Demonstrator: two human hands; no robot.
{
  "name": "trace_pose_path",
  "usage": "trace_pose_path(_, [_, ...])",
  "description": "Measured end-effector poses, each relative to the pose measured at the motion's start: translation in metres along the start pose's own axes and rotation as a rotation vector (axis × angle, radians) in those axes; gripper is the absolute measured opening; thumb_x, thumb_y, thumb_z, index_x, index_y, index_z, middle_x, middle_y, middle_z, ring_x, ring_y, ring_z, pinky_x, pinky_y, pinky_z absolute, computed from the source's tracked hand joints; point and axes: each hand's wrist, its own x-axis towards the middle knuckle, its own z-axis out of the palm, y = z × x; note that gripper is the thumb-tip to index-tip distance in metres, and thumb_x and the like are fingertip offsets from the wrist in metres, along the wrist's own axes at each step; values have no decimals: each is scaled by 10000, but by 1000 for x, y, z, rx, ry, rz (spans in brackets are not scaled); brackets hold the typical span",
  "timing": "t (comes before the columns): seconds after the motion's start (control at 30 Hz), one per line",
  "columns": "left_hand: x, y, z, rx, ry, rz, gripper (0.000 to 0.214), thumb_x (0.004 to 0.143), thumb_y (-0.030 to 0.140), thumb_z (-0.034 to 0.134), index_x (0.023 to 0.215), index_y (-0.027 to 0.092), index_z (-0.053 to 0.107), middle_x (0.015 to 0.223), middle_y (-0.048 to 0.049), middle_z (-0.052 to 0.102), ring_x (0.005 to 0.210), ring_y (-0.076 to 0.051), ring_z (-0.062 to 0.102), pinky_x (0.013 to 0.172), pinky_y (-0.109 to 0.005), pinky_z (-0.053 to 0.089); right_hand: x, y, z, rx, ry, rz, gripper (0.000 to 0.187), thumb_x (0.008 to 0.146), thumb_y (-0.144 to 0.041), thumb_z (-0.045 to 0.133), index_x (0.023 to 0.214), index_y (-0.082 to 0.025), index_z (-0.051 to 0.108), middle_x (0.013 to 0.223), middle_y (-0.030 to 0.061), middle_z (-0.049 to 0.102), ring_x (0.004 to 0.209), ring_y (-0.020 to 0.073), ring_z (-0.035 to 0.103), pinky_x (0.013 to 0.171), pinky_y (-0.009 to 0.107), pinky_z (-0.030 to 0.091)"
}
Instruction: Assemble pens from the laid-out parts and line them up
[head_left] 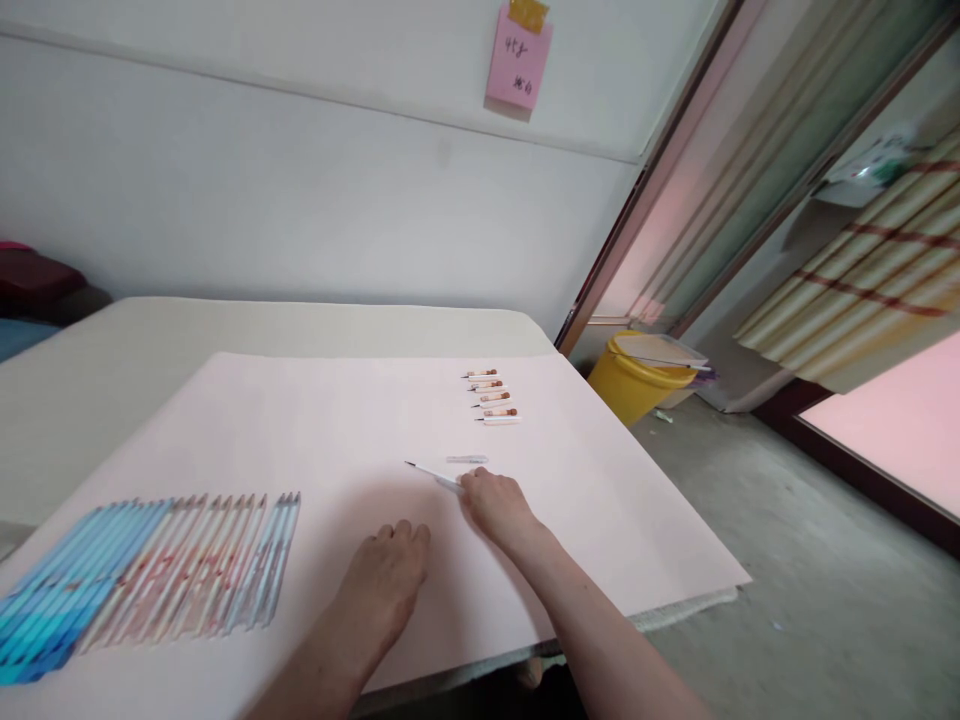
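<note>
My right hand (495, 500) pinches the near end of a slim white pen refill (435, 472), whose dark tip points left. Just beyond those fingers lies a short clear pen cap (467, 459), apart from the hand. My left hand (394, 570) rests on the pale pink sheet (337, 420) with its fingers curled down and the fingertips hidden; nothing shows in it. Farther back, small brown-and-cream figure pieces (499, 412) lie in a column beside white sticks with dark tips (499, 420).
At the left, several slim pens (187, 570) lie side by side, blue, pinkish and clear. The sheet covers part of a white table (337, 325) against a wall. A pink note (519, 60) is taped there. A yellow bin (637, 385) stands on the floor beyond the table's right edge.
</note>
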Motion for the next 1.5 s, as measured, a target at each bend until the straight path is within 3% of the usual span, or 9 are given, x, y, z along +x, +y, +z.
trace_pose_path(0.93, [1, -2, 5, 37, 23, 33, 265, 788, 101, 429, 1016, 157, 552, 957, -124, 577, 858, -282, 547, 696, -390, 402, -1, -1, -2, -10, 1, 2, 248, 869, -144, 392, 1016, -177, 589, 955, 111, 624, 828, 242, 636, 657, 325, 447])
trace_pose_path(1.33, [1, -3, 6, -17, 30, 31, 273, 773, 119, 452, 1020, 156, 564, 954, -129, 583, 852, -293, 545, 700, -400, 389, -2, -1, -1, 10, 16, 1, 262, 870, -149, 378, 1007, -168, 601, 959, 114, 631, 824, 253, 634, 659, 330, 433])
trace_pose_path(1.5, [1, -3, 1, -126, 76, -38, 270, 784, 146, 446, 1013, 156, 589, 962, -138, 592, 871, -283, 548, 740, -400, 382, -2, -3, -2, 49, 24, -4, 225, 852, -166, 412, 941, -168, 619, 943, 107, 647, 812, 229, 632, 646, 298, 409])
